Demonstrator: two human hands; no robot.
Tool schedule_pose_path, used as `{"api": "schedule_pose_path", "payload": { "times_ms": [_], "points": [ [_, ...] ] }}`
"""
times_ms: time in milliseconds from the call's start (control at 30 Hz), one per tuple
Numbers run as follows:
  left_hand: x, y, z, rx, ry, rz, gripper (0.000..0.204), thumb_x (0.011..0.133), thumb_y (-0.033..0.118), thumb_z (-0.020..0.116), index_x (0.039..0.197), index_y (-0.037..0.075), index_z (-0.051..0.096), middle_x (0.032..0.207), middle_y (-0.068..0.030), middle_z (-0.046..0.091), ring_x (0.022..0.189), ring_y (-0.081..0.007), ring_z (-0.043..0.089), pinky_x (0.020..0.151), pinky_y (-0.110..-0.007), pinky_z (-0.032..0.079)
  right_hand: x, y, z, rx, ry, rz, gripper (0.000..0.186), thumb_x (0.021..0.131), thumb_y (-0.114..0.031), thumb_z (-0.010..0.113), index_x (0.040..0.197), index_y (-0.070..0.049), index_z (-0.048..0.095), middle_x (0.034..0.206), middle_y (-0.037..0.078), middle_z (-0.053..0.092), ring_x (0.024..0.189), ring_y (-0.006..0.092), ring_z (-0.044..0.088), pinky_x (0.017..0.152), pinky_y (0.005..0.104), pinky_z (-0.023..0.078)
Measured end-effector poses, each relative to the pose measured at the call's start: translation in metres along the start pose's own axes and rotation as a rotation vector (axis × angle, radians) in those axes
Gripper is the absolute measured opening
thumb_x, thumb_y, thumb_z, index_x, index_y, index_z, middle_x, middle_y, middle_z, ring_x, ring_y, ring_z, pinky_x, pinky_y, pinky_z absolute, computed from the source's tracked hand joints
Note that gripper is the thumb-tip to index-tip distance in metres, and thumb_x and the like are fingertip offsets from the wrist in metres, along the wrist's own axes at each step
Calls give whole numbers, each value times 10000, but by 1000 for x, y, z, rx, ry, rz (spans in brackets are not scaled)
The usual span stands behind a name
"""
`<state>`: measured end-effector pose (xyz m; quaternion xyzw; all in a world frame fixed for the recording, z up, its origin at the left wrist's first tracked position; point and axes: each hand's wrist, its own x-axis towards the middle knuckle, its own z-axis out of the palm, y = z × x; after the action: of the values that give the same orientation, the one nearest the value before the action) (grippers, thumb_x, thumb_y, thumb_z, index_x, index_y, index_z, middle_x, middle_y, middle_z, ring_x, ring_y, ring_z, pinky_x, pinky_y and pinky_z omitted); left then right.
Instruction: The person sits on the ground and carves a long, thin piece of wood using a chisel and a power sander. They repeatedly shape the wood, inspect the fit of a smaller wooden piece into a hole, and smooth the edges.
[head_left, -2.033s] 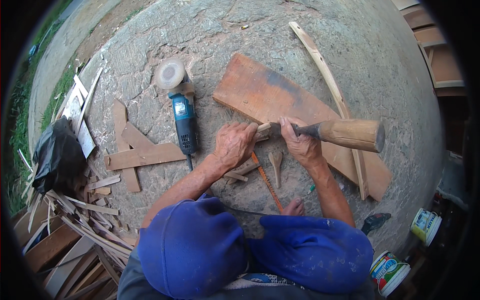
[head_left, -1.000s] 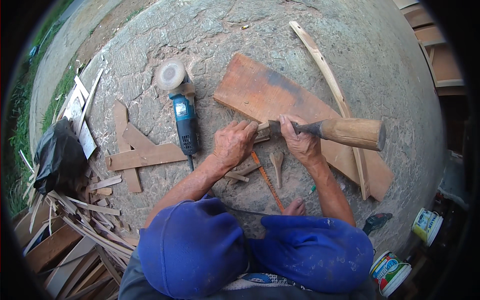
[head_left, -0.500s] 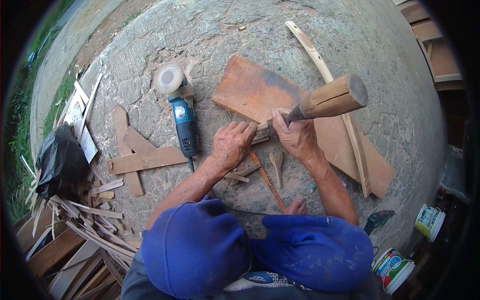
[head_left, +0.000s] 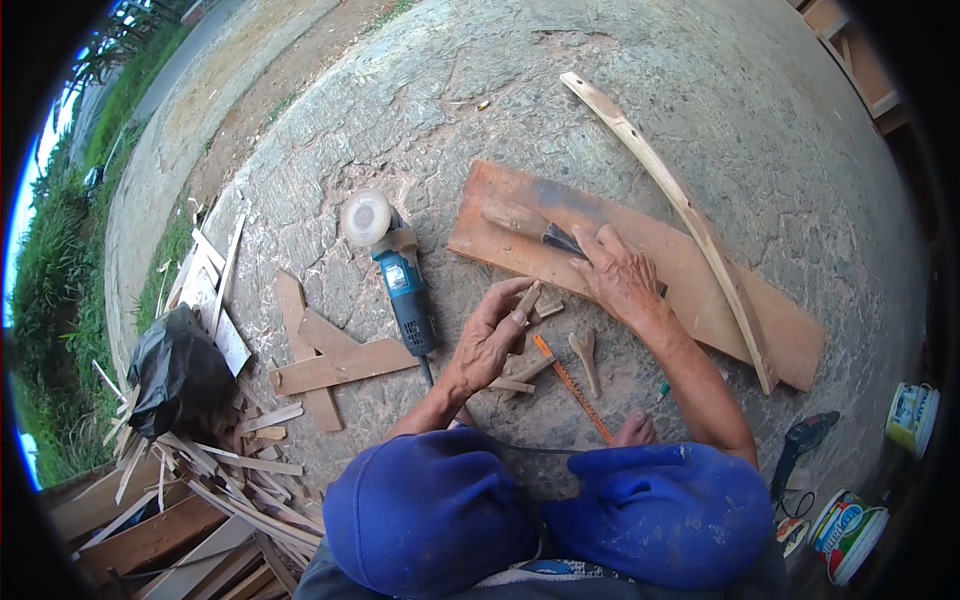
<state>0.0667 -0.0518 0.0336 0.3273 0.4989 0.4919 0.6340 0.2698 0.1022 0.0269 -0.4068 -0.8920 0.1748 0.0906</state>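
My left hand (head_left: 488, 338) is closed around a short wooden stick (head_left: 528, 298), whose end points up past the thumb and fingers. Across the wide reddish-brown board (head_left: 690, 272) lies a large chisel with a thick wooden handle (head_left: 513, 217) and a dark metal collar. My right hand (head_left: 622, 275) rests over the chisel's metal part with fingers stretched and apart, covering most of the blade. On the ground between my forearms are an orange saw blade (head_left: 572, 385), a small spoon-shaped wooden piece (head_left: 584, 360) and a few short sticks (head_left: 512, 384).
A blue angle grinder (head_left: 403, 285) lies to the left, beside crossed flat wooden pieces (head_left: 340, 368). Further left are a black plastic bag (head_left: 185, 370) and a heap of wood scraps (head_left: 215, 480). A curved wooden strip (head_left: 690, 212) crosses the board. A drill (head_left: 800, 445) and paint buckets (head_left: 850, 535) stand right.
The chisel has gone from upright in my right hand to lying on the board, and that hand's fingers have spread. My left hand has drawn away, keeping the stick. The view has shifted.
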Motion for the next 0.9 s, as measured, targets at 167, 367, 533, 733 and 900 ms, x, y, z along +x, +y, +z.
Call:
{"api": "schedule_pose_path", "payload": {
  "times_ms": [167, 367, 533, 733, 900],
  "points": [
    [5, 10, 1, -87, -3, -17, 400, 1089, 188, 505, 1476, 95, 464, 960, -30, 633, 660, -55, 496, 591, -209, 422, -5, 3, 4, -144, 198, -196, 404, 943, -239, 673, 1297, -57, 602, 1024, 137, 576, 953, 315, 606, 753, 428, 529],
    [19, 3, -3, 130, -23, -92, 275, 1086, 283, 553, 1153, 28, 630, 818, -23, 648, 646, -70, 550, 571, -231, 441, -1, 26, 17, -21, 133, -88, 177, 1000, -207, 569, 1006, -34, 531, 1013, 179, 573, 939, 376, 618, 760, 494, 531],
    [16, -10, -11, 159, -24, -145, 291, 1091, 276, 550, 1207, 23, 634, 818, -19, 636, 647, -72, 542, 576, -240, 444, 0, 15, -22, 49, 189, 101, 183, 1028, -209, 548, 1040, -31, 507, 987, 189, 551, 926, 405, 628, 741, 528, 527],
    [10, 1, -3, 144, -47, 19, 494, 1091, 247, 552, 1541, 71, 453, 847, -6, 588, 669, -59, 502, 587, -223, 419, -8, 41, 20, -40, 324, -101, 137, 955, -167, 625, 945, -72, 527, 942, 142, 535, 883, 334, 618, 714, 469, 513],
    [3, 36, -6, 195, 18, 3, 421, 1044, 184, 634, 1430, 49, 534, 870, 4, 602, 684, -56, 503, 597, -220, 429, -10, 52, -4, 17, 213, -86, 337, 922, -286, 700, 1159, -61, 619, 1118, 107, 600, 1128, 319, 566, 955, 530, 428]
  ]
}}
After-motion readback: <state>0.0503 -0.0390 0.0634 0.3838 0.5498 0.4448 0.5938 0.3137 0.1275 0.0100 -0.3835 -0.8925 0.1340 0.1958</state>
